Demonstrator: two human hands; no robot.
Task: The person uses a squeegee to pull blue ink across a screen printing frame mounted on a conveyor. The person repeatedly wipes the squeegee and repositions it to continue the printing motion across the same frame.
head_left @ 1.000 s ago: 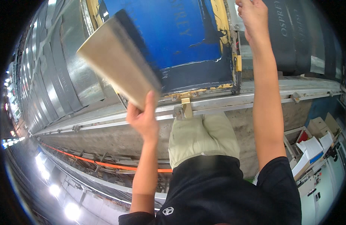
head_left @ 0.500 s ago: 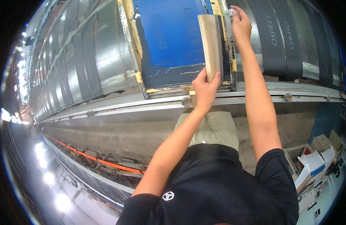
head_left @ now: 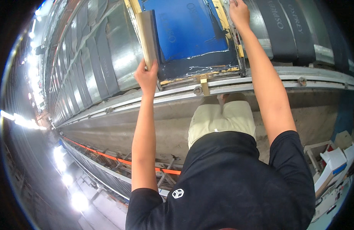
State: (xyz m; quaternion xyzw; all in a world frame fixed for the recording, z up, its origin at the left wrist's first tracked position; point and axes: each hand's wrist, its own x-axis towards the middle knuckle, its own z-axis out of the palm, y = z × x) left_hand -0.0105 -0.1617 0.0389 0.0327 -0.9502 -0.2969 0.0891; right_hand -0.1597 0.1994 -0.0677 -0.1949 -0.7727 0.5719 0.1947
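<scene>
L hand clamped on near end of wood-backed blade, at L side of blue screen; one-end grip could let it tilt & streak unevenly. R hand by yellow-edged frame's R side, grip unclear; lopsided push might shift it.

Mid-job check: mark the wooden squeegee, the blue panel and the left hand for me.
Wooden squeegee (head_left: 147,40): head view, middle of its long handle.
Blue panel (head_left: 186,32): head view, middle of its blue area.
Left hand (head_left: 147,78): head view, middle of the hand.
</scene>
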